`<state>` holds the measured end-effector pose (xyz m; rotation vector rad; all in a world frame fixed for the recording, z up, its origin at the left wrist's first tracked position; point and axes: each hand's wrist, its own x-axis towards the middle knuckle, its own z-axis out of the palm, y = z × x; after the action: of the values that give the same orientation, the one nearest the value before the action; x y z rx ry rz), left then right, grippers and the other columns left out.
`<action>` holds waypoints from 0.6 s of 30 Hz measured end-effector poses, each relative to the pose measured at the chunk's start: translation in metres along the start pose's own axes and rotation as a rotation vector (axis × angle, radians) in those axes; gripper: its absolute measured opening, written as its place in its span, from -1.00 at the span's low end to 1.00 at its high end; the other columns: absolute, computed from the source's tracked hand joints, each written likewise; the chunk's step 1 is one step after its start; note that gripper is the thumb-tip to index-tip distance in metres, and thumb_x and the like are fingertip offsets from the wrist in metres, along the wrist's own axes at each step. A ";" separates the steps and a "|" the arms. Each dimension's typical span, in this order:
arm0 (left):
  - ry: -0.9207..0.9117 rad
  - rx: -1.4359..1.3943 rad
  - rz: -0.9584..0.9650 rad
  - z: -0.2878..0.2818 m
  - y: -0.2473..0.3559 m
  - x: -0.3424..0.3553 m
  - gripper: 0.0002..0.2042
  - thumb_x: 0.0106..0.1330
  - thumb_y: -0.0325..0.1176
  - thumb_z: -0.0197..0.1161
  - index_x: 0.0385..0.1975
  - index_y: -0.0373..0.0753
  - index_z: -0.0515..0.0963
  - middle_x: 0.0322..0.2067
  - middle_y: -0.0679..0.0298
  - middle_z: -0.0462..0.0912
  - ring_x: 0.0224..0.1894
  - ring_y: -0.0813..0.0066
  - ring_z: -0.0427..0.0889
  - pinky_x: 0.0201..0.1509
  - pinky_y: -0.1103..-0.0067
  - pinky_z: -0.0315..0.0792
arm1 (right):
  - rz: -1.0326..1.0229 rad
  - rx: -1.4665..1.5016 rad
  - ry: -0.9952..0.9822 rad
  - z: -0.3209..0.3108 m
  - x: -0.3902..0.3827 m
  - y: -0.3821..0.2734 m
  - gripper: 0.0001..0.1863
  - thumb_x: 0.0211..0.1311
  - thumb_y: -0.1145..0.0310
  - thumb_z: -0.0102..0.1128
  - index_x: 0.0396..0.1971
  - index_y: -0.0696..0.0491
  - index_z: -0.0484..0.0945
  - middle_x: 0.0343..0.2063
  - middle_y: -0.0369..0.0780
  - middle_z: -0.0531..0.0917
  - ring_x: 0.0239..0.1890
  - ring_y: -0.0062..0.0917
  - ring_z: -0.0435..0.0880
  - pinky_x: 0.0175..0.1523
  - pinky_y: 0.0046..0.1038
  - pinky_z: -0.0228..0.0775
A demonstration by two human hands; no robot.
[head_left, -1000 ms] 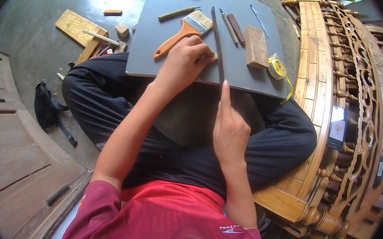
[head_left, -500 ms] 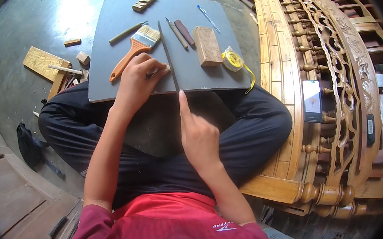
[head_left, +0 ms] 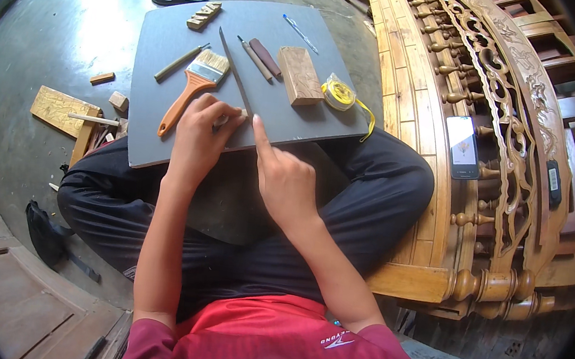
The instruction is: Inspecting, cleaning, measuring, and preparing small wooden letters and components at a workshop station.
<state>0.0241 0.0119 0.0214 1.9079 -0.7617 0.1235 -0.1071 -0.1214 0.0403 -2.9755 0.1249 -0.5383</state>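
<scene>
My left hand (head_left: 203, 127) is closed in a pinch at the near edge of the grey board (head_left: 169, 107), its fingers on a small pale piece of wood (head_left: 241, 114). My right hand (head_left: 286, 183) grips a long, thin dark file (head_left: 235, 62), the index finger stretched along it. The file points away from me and lies against or right beside the small piece; its handle end is hidden in my palm. Just beyond my left hand rests a wide paintbrush (head_left: 196, 86) with an orange handle.
Carving tools (head_left: 256, 60), a wooden block (head_left: 300, 76), a yellow tape measure (head_left: 338, 94), a pen (head_left: 300, 33) and a notched wood piece (head_left: 204, 15) lie on the board. A phone (head_left: 462, 147) rests on the carved wooden bench (head_left: 413, 116) at right. Wood scraps (head_left: 63, 110) lie left.
My right hand has pushed the file forward, away from me, past the small piece. My left hand keeps its pinch in nearly the same place. The whole view has shifted slightly.
</scene>
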 end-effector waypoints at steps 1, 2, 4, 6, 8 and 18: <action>0.028 0.020 0.004 -0.001 0.000 0.001 -0.87 0.31 -0.44 0.48 -0.22 -0.34 0.77 -0.26 0.14 0.69 -0.21 0.25 0.72 -0.11 0.39 0.57 | -0.001 -0.005 -0.005 -0.005 -0.011 -0.001 -0.30 0.34 0.48 0.22 0.51 0.06 0.37 -0.57 -0.25 0.63 -0.51 -0.42 0.70 -0.36 -0.32 0.59; 0.057 0.041 0.007 -0.001 0.000 0.003 -0.88 0.31 -0.44 0.48 -0.25 -0.34 0.76 -0.26 0.12 0.68 -0.21 0.21 0.72 -0.11 0.35 0.58 | 0.005 0.019 -0.013 -0.012 -0.027 -0.002 -0.28 0.33 0.49 0.23 0.52 0.05 0.36 -0.57 -0.26 0.61 -0.52 -0.43 0.68 -0.37 -0.33 0.58; 0.050 0.031 0.001 -0.001 0.004 0.003 -0.88 0.30 -0.43 0.48 -0.26 -0.32 0.77 -0.27 0.13 0.67 -0.20 0.19 0.71 -0.11 0.35 0.57 | 0.014 0.038 -0.022 -0.024 -0.054 0.001 -0.25 0.32 0.50 0.25 0.54 0.03 0.34 -0.58 -0.27 0.60 -0.52 -0.44 0.67 -0.38 -0.33 0.56; -0.057 0.091 0.107 0.000 0.008 0.002 -0.85 0.29 -0.44 0.50 -0.21 -0.34 0.77 -0.28 0.13 0.68 -0.23 0.25 0.71 -0.11 0.40 0.55 | 0.055 0.119 0.010 -0.030 -0.071 0.003 -0.22 0.31 0.50 0.28 0.56 0.00 0.32 -0.59 -0.29 0.56 -0.55 -0.45 0.63 -0.39 -0.32 0.54; -0.029 0.080 0.099 0.002 0.006 0.000 -0.85 0.29 -0.45 0.50 -0.21 -0.35 0.77 -0.29 0.13 0.67 -0.24 0.25 0.70 -0.11 0.40 0.55 | 0.062 0.125 0.031 -0.025 -0.063 0.004 -0.25 0.32 0.48 0.29 0.54 0.01 0.34 -0.59 -0.28 0.57 -0.55 -0.45 0.64 -0.39 -0.31 0.53; 0.032 0.025 0.077 -0.005 -0.001 0.001 -0.87 0.30 -0.47 0.47 -0.25 -0.37 0.72 -0.34 0.14 0.58 -0.29 0.23 0.62 -0.17 0.37 0.48 | 0.018 0.063 0.084 0.001 -0.028 -0.005 -0.27 0.33 0.46 0.26 0.53 0.03 0.35 -0.62 -0.29 0.52 -0.55 -0.45 0.63 -0.39 -0.33 0.53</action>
<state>0.0268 0.0154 0.0233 1.8963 -0.8154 0.2115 -0.1330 -0.1138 0.0299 -2.8890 0.1388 -0.6531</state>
